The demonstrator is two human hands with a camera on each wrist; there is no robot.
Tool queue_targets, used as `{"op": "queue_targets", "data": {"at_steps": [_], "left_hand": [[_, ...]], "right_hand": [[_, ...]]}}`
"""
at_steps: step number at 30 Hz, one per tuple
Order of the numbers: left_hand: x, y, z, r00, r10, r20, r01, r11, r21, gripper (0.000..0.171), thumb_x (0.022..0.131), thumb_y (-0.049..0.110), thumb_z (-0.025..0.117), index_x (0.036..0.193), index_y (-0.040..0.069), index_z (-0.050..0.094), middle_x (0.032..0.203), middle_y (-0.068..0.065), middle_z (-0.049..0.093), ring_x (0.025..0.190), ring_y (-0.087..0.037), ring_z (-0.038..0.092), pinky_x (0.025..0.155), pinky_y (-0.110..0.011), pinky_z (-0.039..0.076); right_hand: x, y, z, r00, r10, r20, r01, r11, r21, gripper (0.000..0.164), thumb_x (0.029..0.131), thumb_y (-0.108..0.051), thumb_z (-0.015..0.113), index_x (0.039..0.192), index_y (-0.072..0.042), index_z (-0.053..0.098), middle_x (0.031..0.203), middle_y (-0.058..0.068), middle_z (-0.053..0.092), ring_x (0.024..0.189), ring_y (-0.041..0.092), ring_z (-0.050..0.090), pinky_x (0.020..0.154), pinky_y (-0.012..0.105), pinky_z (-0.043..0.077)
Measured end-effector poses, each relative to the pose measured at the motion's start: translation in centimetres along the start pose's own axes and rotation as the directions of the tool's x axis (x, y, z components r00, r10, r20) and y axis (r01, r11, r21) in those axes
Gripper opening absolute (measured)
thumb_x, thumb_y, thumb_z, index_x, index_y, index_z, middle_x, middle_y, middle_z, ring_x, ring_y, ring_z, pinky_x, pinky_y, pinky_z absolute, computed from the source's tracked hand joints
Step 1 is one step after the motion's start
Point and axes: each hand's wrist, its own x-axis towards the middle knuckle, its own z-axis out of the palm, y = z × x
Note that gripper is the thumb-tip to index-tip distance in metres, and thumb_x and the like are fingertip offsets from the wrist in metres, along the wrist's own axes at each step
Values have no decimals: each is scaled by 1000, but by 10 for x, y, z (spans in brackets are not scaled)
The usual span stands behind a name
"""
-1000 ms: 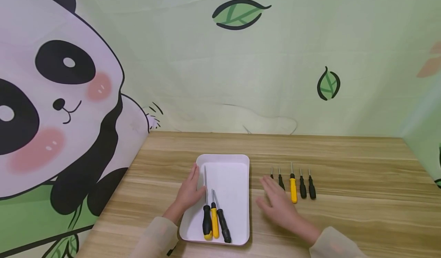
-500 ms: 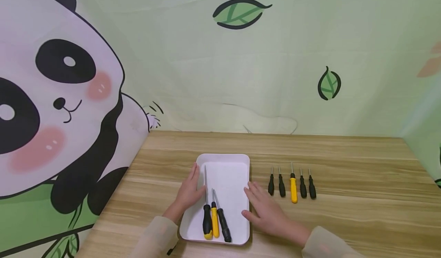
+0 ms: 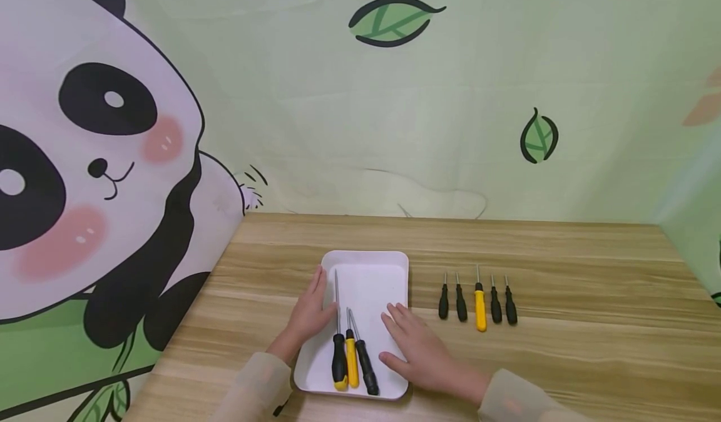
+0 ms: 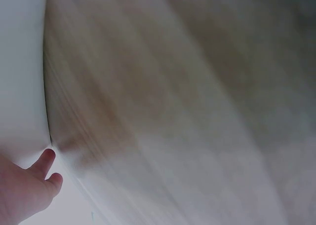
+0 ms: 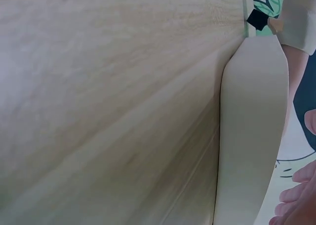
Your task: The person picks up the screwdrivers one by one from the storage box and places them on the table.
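Observation:
In the head view a white rectangular tray [image 3: 374, 278] holds three screwdrivers. One is long with a black handle and yellow end [image 3: 339, 362], one has a yellow handle [image 3: 352, 362], and the third is a black-handled screwdriver [image 3: 368, 369]. My left hand [image 3: 306, 315] rests at the tray's left rim, fingers straight along it and thumb over the inner side. My right hand [image 3: 419, 353] reaches across the right rim, fingers spread above the tray's inside and holding nothing. Its fingertips [image 5: 294, 193] show beyond the tray wall in the right wrist view.
Right of the tray, several screwdrivers stand in a row on the wooden table [image 3: 591, 284]: a yellow-handled screwdriver [image 3: 480, 309] in the middle, smaller black-handled screwdrivers [image 3: 510, 308] on both sides. Behind the table hangs a green backdrop [image 3: 450, 115] with a printed panda [image 3: 129, 159].
My right hand has moved left from beside the row of screwdrivers to over the tray's right side, uncovering the row's left end. My left hand stays at the left rim.

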Motion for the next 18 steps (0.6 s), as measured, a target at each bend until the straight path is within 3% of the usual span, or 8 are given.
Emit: {"op": "queue_targets", "data": {"at_steps": [11, 18], "left_hand": [[0, 0, 0, 1000, 11, -12, -11, 1000, 9, 74, 80, 22, 57, 139, -3, 19, 148, -15, 14, 128, -33, 31, 101, -45, 32], [0, 1, 0, 1000, 5, -5, -5, 1000, 10, 74, 81, 22, 56, 139, -3, 19, 148, -15, 13, 129, -33, 30, 102, -45, 30]], "right_hand": [[8, -10, 9, 999, -24, 29, 26, 998, -57, 65, 88, -45, 43, 137, -4, 31, 143, 17, 26, 133, 31, 22, 106, 45, 23], [12, -14, 18, 997, 4, 75, 2, 997, -80, 68, 86, -47, 45, 137, -5, 31, 144, 16, 26, 133, 31, 23, 106, 45, 24]]}}
